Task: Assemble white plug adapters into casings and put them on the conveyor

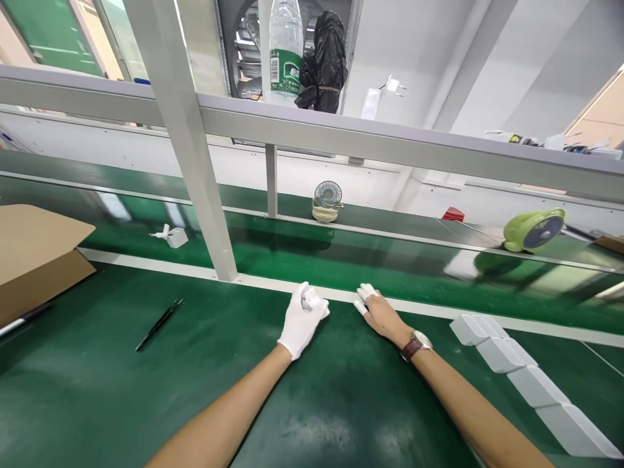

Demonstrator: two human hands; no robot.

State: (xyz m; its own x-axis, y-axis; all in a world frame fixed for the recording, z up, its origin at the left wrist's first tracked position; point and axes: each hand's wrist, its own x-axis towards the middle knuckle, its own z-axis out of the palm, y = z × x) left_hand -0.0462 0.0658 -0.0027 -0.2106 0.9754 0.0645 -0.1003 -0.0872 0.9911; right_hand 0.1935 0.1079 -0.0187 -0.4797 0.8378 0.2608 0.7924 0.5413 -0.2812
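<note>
While both forearms reach out across the green surface [146, 403], the two hands rest side by side against the pale strip [429, 309] that borders the conveyor belt [341, 260]. This strip serves as the landmark here. The left hand [301, 320], in a white glove, is curled into a loose fist at the near edge of the strip, its fingers closed round something small and pale; what that is cannot be told. The right hand [379, 312] lies flat, palm down, just beside the left, with white cots on its fingertips [364, 292], which touch the strip; it holds nothing. A wristwatch [416, 344] sits on that wrist.

On the near side of the strip, to the right of the hands, a row of white blocks [517, 370] runs diagonally toward the lower right corner, each touching the next. Also on the near side, well to the left, a black pen [158, 324] lies on the surface, and further left stands a cardboard box [36, 257].

Beyond the strip, on the belt, lies a small white plug part [171, 236]. Farther back stand a small desk fan [327, 200] and a green fan [533, 229]. A grey upright post [195, 162] rises from the strip, left of the hands, to a shelf rail [390, 140] carrying a plastic bottle [285, 52].
</note>
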